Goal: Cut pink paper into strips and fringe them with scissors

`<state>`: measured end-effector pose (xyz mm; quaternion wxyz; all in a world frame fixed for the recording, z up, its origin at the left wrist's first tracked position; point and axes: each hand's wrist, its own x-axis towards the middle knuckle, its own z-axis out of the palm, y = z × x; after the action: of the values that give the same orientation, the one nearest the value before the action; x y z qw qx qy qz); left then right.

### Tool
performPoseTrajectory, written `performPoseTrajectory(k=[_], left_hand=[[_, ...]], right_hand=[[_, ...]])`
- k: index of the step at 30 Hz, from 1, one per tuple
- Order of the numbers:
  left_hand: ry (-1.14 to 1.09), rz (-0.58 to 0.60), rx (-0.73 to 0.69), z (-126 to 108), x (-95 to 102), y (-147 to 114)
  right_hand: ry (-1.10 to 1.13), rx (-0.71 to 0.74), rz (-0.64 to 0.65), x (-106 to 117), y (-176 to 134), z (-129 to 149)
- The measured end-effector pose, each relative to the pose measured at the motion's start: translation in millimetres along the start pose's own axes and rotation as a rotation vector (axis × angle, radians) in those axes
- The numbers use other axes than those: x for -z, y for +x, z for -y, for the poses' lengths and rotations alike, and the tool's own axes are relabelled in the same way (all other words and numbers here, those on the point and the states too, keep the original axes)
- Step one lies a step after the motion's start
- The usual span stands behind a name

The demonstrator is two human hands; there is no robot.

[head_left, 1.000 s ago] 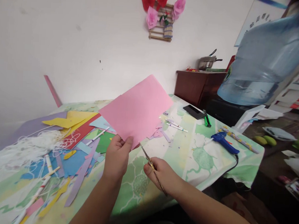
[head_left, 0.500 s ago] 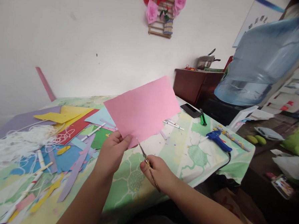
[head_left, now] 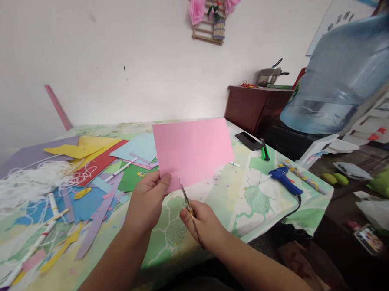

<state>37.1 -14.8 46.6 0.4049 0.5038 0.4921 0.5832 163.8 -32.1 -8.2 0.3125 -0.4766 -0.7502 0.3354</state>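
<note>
A sheet of pink paper (head_left: 194,152) is held up over the table by its lower left corner. My left hand (head_left: 149,197) pinches that corner between thumb and fingers. My right hand (head_left: 205,222) is closed around a pair of scissors (head_left: 185,197), whose narrow blades point up and away from me. The blade tips overlap the sheet's lower edge in view, close to my left thumb; whether they touch the paper I cannot tell. Beneath the sheet lies a patterned green and white tablecloth (head_left: 173,231).
Coloured paper sheets and strips (head_left: 98,240), white string (head_left: 39,181) and markers (head_left: 123,170) crowd the table's left side. To the right lie a blue glue gun (head_left: 285,181) with its cord, a green utility knife (head_left: 265,151) and a black phone (head_left: 247,141). A large water bottle (head_left: 335,79) stands beyond.
The pink sheet has swung to a more level angle, its left corner moving right and its top edge lower. Both hands keep their holds, and the scissors have barely moved.
</note>
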Motion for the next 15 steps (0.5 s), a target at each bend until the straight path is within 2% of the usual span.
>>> performPoseTrajectory(k=[6, 15], left_hand=[[-0.006, -0.107, -0.029, 8.2, -5.7, -4.4], [-0.128, -0.089, -0.012, 13.4, -4.1, -5.4]], right_hand=[[-0.004, -0.014, 0.011, -6.9, -2.1, -3.3], [0.008, -0.012, -0.006, -11.1, -3.8, -3.9]])
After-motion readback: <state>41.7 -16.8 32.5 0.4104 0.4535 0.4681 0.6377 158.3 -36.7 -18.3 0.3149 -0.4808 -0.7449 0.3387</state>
